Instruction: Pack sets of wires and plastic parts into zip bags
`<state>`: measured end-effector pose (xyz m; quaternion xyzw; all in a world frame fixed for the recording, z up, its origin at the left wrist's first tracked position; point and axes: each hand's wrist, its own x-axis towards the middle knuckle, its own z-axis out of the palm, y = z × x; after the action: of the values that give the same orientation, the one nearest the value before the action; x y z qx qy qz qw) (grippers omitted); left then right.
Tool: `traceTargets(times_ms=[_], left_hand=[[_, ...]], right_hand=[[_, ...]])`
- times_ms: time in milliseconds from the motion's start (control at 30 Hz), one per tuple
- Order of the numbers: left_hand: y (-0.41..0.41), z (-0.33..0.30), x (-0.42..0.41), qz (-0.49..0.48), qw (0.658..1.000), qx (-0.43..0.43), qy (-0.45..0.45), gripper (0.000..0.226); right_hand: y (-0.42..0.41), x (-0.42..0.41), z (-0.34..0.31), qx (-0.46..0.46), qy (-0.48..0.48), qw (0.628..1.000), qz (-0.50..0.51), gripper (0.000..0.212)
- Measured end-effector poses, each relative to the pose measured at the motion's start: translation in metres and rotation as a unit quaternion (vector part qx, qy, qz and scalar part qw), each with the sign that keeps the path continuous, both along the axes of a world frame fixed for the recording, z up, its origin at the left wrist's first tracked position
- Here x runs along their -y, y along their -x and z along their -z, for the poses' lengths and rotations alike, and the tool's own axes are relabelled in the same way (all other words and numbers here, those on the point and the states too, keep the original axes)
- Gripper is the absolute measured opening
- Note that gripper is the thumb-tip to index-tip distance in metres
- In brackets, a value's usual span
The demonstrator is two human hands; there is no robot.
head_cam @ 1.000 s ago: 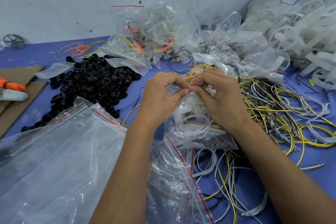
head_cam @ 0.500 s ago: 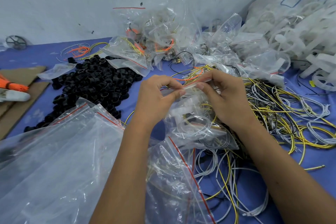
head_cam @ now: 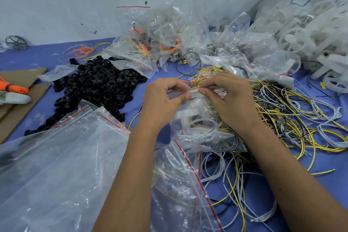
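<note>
A clear zip bag (head_cam: pixel 199 128) with coiled white, yellow and black wires and a white plastic part inside stands between my hands at the middle of the blue table. My left hand (head_cam: pixel 162 100) pinches the left part of its red-striped zip edge between thumb and fingers. My right hand (head_cam: pixel 227 98) pinches the same edge a little to the right. Both thumbs press along the seal. Loose wires (head_cam: pixel 293 118) in yellow, white and black lie spread to the right.
A heap of black plastic rings (head_cam: pixel 94 84) lies at the left. Empty zip bags (head_cam: pixel 62 165) are stacked at the front left. Packed bags (head_cam: pixel 156 47) pile up at the back by the wall. White plastic parts (head_cam: pixel 310 30) fill the back right. Cardboard (head_cam: pixel 17 90) lies far left.
My hands have drawn slightly apart along the bag's zip edge, the left thumb sliding left and the right thumb right. The bag stays in place.
</note>
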<state>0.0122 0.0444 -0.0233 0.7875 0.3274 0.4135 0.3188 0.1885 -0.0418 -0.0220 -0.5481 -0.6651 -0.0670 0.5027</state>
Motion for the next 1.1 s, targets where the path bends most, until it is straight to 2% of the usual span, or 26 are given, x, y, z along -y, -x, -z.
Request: traceTargets(times_ms=[333, 533, 833, 1100], left_hand=[[-0.001, 0.002, -0.001, -0.023, 0.999, -0.007, -0.020, 0.018], [0.001, 0.004, -0.002, -0.051, 0.998, 0.011, -0.022, 0.034], [0.005, 0.006, -0.006, -0.040, 0.999, 0.024, -0.003, 0.017], [0.008, 0.012, -0.011, -0.040, 0.998, 0.045, 0.015, 0.030]], right_hand=[[0.001, -0.001, 0.000, 0.038, 0.018, 0.999, 0.023, 0.005], [0.000, -0.002, 0.001, 0.047, 0.013, 0.998, 0.028, 0.007], [0.000, 0.000, 0.002, 0.039, 0.014, 0.999, 0.035, 0.007], [0.000, 0.000, 0.002, 0.034, 0.007, 0.999, 0.039, 0.006]])
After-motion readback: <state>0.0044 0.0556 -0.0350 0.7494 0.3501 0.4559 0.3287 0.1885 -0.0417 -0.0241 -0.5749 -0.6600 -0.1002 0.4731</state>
